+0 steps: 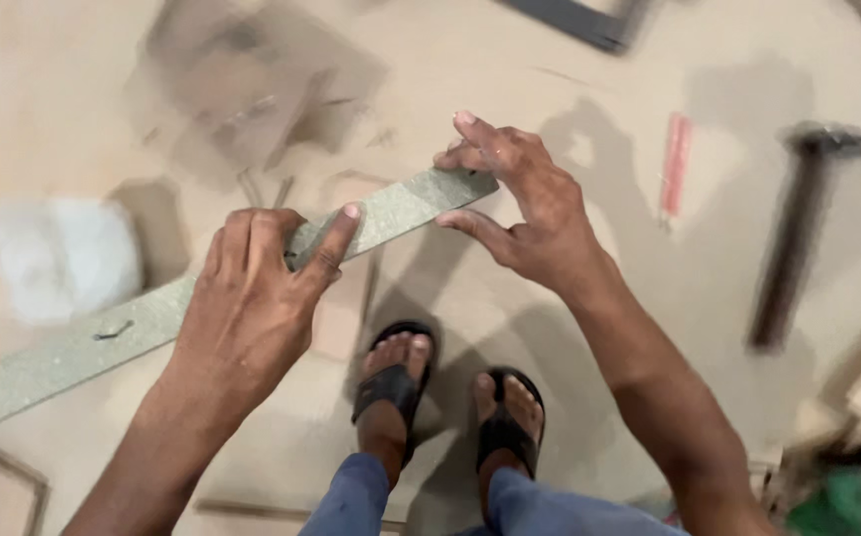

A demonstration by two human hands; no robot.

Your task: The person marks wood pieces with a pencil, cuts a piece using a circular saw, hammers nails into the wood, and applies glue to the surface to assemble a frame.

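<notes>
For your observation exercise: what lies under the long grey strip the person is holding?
Under the grey strip, held by the left hand and right hand, lies the tan floor, with faint shadows. The part directly beneath the strip is covered.

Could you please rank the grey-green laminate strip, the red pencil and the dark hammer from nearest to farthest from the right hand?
From the right hand:
1. Grey-green laminate strip, touching its fingertips.
2. Red pencil, just right.
3. Dark hammer, far right.

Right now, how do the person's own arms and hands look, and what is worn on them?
Both arms are bare up to the frame edge: no sleeves, no gloves, no watch or rings visible. The left hand and right hand show short, pale nails on the fingers. Lower down, blue trouser legs and black open-toed sandals are worn.
</notes>
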